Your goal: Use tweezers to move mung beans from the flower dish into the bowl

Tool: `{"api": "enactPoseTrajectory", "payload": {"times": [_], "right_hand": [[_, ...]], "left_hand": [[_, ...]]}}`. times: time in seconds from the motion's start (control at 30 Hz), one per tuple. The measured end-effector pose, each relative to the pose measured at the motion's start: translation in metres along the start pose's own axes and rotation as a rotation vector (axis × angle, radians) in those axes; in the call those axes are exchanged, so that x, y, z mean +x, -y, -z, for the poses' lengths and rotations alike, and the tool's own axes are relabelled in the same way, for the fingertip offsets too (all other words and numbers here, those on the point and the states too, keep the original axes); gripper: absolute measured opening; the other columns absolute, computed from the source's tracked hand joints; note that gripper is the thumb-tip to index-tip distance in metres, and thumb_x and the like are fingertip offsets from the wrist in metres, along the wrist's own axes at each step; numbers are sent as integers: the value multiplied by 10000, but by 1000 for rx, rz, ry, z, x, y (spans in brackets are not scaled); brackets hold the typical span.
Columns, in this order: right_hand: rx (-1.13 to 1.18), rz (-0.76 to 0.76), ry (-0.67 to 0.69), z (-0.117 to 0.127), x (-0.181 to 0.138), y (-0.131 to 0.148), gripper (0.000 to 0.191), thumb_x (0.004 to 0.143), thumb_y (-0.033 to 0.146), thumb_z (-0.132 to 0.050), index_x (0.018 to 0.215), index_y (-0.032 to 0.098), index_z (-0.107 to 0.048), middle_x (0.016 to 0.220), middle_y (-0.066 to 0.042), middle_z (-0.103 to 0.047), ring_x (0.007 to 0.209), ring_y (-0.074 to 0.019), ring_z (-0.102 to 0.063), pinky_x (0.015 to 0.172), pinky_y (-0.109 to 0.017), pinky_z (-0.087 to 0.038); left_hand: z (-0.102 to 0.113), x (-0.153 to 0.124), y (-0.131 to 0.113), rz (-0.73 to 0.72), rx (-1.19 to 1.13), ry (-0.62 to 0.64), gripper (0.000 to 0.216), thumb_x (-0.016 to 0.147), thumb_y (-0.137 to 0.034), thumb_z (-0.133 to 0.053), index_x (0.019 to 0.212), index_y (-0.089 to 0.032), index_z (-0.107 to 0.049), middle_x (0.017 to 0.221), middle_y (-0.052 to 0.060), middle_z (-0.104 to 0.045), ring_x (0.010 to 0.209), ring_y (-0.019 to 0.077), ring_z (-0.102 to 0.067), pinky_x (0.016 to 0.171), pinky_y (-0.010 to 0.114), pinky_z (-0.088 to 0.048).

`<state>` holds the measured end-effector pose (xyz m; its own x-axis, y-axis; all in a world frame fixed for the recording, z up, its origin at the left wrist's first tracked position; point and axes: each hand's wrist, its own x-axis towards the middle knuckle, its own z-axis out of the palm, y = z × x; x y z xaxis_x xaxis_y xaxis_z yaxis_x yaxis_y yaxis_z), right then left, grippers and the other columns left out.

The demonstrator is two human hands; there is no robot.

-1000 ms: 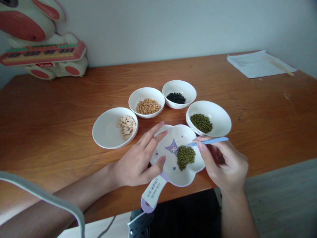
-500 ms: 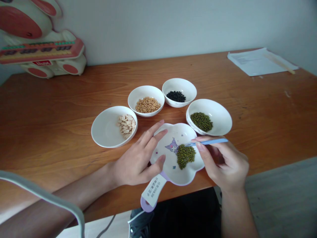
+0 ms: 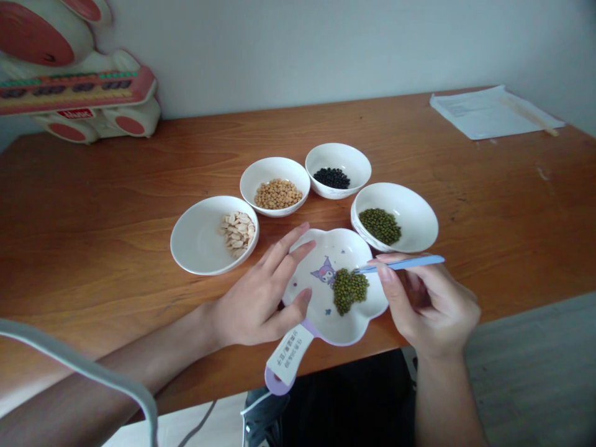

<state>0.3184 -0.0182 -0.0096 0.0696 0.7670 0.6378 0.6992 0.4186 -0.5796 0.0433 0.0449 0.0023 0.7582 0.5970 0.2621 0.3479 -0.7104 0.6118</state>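
A white flower-shaped dish (image 3: 310, 304) with a purple handle and a cartoon print sits near the table's front edge. Green mung beans (image 3: 347, 292) lie heaped on its right half. My left hand (image 3: 267, 292) rests over the dish's left rim, fingers spread, thumb above the inner surface. Between the thumb and fingers of my right hand (image 3: 431, 304) is a pair of slim blue tweezers (image 3: 410, 263). Their tip points left, at the upper edge of the heap; whether it pinches a bean is too small to tell. More mung beans lie in the white bowl (image 3: 416, 217) behind my right hand.
Behind the dish stand a bowl (image 3: 195, 239) with pale flat seeds, a bowl (image 3: 254, 177) with tan beans and a bowl (image 3: 356, 161) with black beans. A toy rabbit with keyboard (image 3: 93, 93) stands back left, papers (image 3: 488, 112) back right. A grey cable (image 3: 93, 366) crosses lower left.
My right hand has shifted a little to the right with the tweezers, whose tip has drawn slightly right along the heap. The left hand stays on the dish. The view has tilted slightly.
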Motion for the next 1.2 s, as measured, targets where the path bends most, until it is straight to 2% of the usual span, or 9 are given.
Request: {"api": "enactPoseTrajectory", "payload": {"times": [0.2, 0.63, 1.03, 1.2], "right_hand": [[-12, 34, 30, -1, 1, 0, 247, 935, 77, -768, 1102, 259, -774, 1021, -8, -827, 837, -163, -758, 810, -311, -640], [-2, 13, 32, -2, 0, 1, 266, 929, 118, -785, 1129, 293, -792, 1035, -22, -841, 859, -219, -793, 816, -373, -666], [11, 27, 34, -2, -1, 0, 288, 929, 104, -786, 1146, 293, -788, 1054, -16, -842, 887, -210, -795, 833, -375, -666], [15, 22, 41, -2, -1, 0, 274, 936, 120, -783, 1141, 301, -790, 1054, -18, -846, 877, -219, -798, 830, -387, -676]], "left_hand": [[1, 0, 0, -15, 3, 7, 642, 1118, -282, -542, 1682, -100, -295, 1813, 293, -210, 1735, 386, -215, 1389, 573, -340], [2, 0, -1, 2, -25, 12, 696, 1110, -272, -565, 1720, -212, -236, 1838, 240, -180, 1729, 410, -228, 1371, 641, -352], [1, 1, -1, 0, -10, 12, 672, 1114, -269, -551, 1708, -168, -254, 1830, 262, -187, 1731, 401, -225, 1379, 623, -345], [1, 1, 0, 6, -12, 12, 685, 1110, -277, -560, 1714, -198, -246, 1832, 247, -194, 1727, 404, -236, 1374, 636, -350]]}}
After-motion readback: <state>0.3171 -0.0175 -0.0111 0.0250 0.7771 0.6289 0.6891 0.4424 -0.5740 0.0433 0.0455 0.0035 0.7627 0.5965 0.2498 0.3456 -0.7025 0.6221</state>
